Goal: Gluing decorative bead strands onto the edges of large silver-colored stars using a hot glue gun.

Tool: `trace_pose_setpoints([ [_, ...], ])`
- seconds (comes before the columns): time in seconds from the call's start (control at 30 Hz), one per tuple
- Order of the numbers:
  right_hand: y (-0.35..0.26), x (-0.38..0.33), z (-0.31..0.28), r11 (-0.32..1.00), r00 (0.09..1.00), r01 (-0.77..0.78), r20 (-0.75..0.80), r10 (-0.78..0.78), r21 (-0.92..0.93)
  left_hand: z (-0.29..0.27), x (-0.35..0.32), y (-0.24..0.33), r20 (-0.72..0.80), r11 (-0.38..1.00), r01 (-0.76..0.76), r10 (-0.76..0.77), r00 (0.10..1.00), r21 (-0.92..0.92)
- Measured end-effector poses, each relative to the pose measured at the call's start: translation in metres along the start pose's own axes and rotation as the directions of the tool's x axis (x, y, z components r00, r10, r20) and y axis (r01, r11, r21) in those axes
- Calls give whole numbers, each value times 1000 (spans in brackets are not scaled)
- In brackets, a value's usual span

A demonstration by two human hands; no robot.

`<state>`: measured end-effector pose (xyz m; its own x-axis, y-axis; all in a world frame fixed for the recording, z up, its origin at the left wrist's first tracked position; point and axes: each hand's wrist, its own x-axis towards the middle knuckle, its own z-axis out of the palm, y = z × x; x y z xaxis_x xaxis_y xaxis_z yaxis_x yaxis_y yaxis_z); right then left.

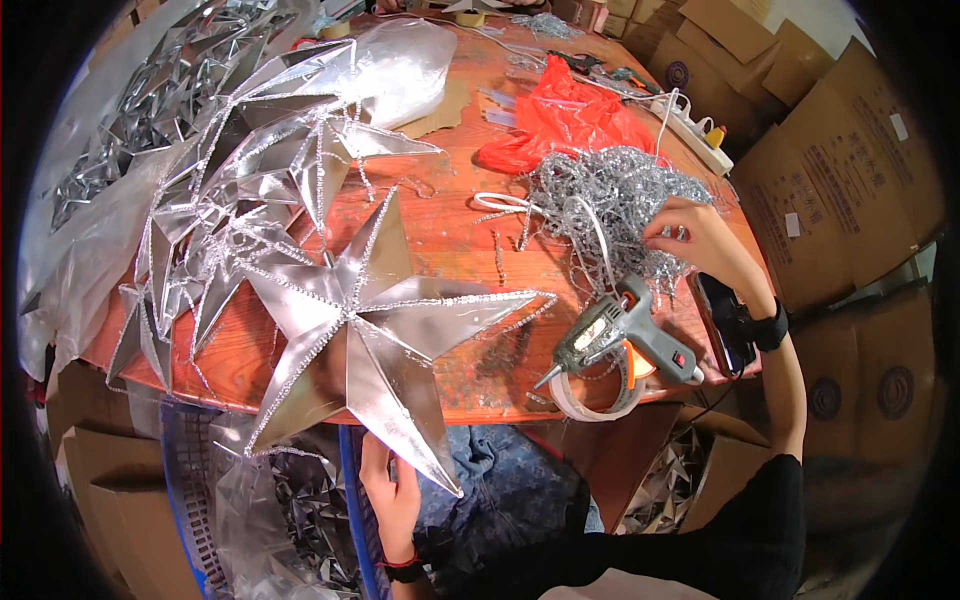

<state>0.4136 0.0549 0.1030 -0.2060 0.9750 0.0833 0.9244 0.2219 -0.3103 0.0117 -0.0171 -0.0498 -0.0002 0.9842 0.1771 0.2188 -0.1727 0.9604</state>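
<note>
A large silver foil star, its ridges edged with beaded silver trim, tilts over the near edge of the table. My left hand grips it from below between two points, the fingertips partly hidden behind it. At the right, my right hand pinches strands at the edge of a tangled heap of silver tinsel trim. A grey glue gun lies between my hands, its nozzle toward the star. Under it is a roll of tape, standing at the table's front edge.
More trimmed silver stars pile up at the left, by plastic-wrapped star pieces. A red plastic bag, a white power strip and a phone lie on the table. Cardboard boxes stand right; a blue basket sits below.
</note>
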Motion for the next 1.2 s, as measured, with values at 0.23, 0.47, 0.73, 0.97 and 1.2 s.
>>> trace_pose_setpoints([
  [0.23, 8, -4, -61, 952, 854, -176, -443, 274, 250, 3, 3, 2, -26, 996, -79, 80, 996, 35],
  [0.47, -25, -22, -138, 971, 675, 140, -736, 49, 193, 4, 3, 5, -47, 997, -74, 73, 996, -14],
  [0.73, -70, -29, -178, 973, 309, 219, -951, 3, 74, 6, 6, -2, -3, 994, -107, 107, 994, -17],
  [0.97, -79, -60, -133, 900, 540, 317, -837, 88, 300, -17, -4, 33, -92, 999, 31, -27, 995, 43],
  [1.2, -169, -85, -26, 592, 861, 499, -290, -417, 632, -65, -51, 81, -398, 955, -233, 290, 870, 185],
])
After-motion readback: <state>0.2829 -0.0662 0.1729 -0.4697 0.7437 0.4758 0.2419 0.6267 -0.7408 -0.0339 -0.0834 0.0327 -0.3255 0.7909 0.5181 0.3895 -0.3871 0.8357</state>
